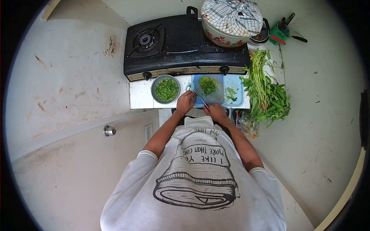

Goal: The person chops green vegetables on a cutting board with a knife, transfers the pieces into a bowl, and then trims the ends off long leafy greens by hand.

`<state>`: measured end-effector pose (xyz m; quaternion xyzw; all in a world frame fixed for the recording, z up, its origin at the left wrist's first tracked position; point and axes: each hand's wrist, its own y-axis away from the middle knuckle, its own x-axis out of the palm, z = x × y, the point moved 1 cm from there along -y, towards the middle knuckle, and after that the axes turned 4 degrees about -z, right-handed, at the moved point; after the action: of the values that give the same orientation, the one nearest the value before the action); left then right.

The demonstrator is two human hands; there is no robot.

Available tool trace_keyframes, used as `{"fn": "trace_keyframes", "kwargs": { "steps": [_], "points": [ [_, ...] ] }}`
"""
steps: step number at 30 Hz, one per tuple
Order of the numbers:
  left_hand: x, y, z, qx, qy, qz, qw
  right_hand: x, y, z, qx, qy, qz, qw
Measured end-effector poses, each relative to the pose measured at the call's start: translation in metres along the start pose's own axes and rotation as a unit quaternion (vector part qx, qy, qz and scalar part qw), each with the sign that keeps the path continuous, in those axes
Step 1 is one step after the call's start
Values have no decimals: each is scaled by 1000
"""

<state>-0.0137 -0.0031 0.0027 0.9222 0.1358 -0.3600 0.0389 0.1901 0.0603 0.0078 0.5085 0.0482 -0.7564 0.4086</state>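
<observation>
My right hand (pixel 216 111) is closed around the handle of a knife (pixel 201 100), at the front edge of a blue cutting board (pixel 220 101). The blade slants up and left toward my left hand (pixel 186 101). My left hand's fingers are curled together beside the blade's tip; whether they pinch the blade cannot be made out. A heap of chopped green leaves (pixel 208 85) lies on the board, just beyond the knife. Left of it stands a grey bowl (pixel 153 93) full of chopped greens (pixel 166 89). A few cut leaves (pixel 231 94) rest in a light blue tray (pixel 239 81) under the board's right side.
A black two-burner stove (pixel 181 40) stands behind the board. On its right burner sits a floral pot (pixel 227 38) topped with a checked cloth (pixel 233 17). Long-stemmed leafy greens (pixel 269 94) overhang the counter at right. A green basket (pixel 278 32) holds utensils behind them.
</observation>
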Motion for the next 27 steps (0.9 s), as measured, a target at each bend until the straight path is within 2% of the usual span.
{"fn": "trace_keyframes", "kwargs": {
  "steps": [4,7,13,19,27],
  "points": [
    [0,0,-1,-3,10,0,1000,8,-5,-4,-4,13,-17,1000],
    [-2,0,-4,-6,14,3,1000,7,-13,0,11,14,11,1000],
    [3,-2,5,-3,15,7,1000,10,-7,-7,-22,5,-28,999],
    [0,-3,-1,-8,18,-5,1000,2,0,-7,11,20,-27,999],
    [2,-1,4,-1,22,-11,1000,-1,8,-4,-23,22,-37,999]
  ]
}}
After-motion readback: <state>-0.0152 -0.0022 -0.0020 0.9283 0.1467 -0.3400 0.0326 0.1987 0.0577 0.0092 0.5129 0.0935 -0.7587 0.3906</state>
